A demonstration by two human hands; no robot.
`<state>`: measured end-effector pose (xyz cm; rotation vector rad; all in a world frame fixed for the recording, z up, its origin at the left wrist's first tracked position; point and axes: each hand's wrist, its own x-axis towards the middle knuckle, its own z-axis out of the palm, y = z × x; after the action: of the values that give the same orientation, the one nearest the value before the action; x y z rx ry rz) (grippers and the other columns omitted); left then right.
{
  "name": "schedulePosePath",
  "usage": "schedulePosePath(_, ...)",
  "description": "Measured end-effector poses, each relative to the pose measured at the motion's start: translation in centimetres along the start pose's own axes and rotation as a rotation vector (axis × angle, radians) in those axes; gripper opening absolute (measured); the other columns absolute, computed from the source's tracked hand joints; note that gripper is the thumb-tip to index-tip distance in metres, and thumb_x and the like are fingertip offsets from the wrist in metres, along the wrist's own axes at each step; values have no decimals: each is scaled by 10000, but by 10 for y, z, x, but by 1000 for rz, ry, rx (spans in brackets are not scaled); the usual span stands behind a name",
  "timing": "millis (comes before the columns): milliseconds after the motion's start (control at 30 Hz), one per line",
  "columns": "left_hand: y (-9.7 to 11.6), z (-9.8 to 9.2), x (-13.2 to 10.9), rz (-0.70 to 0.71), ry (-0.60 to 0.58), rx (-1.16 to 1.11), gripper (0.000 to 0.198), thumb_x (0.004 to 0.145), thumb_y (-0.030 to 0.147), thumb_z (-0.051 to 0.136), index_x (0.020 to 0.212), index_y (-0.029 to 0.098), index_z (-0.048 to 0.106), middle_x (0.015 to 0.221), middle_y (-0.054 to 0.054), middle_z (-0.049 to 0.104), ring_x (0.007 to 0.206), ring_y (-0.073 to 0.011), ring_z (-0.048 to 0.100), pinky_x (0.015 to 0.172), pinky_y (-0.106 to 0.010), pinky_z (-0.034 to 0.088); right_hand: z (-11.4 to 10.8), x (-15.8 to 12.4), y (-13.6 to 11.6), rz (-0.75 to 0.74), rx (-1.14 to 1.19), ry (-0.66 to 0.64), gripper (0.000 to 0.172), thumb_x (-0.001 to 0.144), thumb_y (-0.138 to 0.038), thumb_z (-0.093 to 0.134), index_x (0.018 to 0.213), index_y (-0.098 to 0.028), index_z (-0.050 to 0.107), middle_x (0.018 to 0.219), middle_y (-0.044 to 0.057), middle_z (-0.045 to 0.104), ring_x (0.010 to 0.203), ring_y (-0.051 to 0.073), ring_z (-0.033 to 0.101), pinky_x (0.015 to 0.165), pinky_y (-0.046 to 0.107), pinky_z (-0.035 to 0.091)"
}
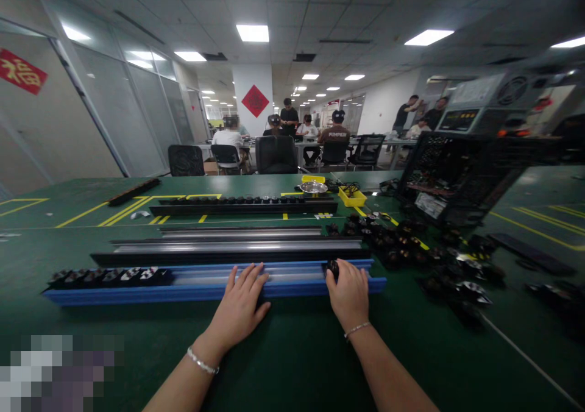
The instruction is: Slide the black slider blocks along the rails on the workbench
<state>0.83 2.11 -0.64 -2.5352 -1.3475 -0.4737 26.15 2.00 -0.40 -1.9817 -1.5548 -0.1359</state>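
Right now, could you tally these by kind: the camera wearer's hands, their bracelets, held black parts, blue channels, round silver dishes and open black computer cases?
Hands: 2
Bracelets: 2
Held black part: 1
Blue channel: 1
Round silver dish: 1
Open black computer case: 1
Total: 8

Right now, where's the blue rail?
Head view, mostly left of centre: the blue rail lies on the green table under the left hand and right hand, in front of a black rail.

A green table point(297, 351) carries a blue channel point(297, 289), black channels point(228, 257) and a yellow bin point(354, 201).
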Motion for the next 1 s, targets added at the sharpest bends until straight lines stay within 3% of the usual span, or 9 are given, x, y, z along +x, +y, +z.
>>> schedulePosePath(533,0,0,0,-2,14,-3,488,827,348,501,1300,249,428,1411,-72,418,1311,-280,340,1086,-574,197,-6,1,4,44,-9,-13,390,858,-295,383,1134,-88,565,1173,142,601,1142,241,485,1066,443,190)
schedulePosePath(1000,-2,3,0,-8,25,7,449,836,325,482,1280,264,451,1404,-69,427,1298,-289,355,1070,-600,200,-12,4,6,130,2,-36,370,852,-274,372,1131,-118,559,1204,142,583,1156,260,472,1049,603,84)
